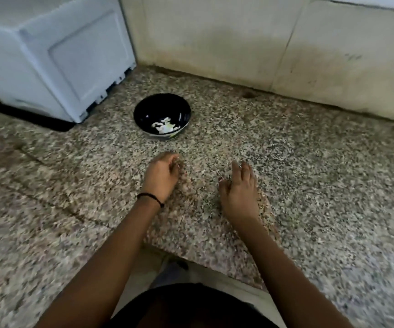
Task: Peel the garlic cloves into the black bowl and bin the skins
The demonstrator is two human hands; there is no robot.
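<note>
The black bowl [144, 112] sits on the speckled counter [309, 162] with pale garlic pieces [165, 127] in its bottom. Just in front of the bowl, the left hand [164, 176] curls its fingers downward; blur hides whether they hold anything. In front and to the right of the bowl, the right hand [238, 190] has loosely straight fingers and holds nothing.

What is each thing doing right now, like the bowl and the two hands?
black bowl: upright on the counter, a few white garlic bits inside.
left hand: above the counter, fingers curled down; anything held is hidden.
right hand: above the counter, fingers loose, holding nothing visible.
white appliance: standing on the counter, left of the bowl.
</note>
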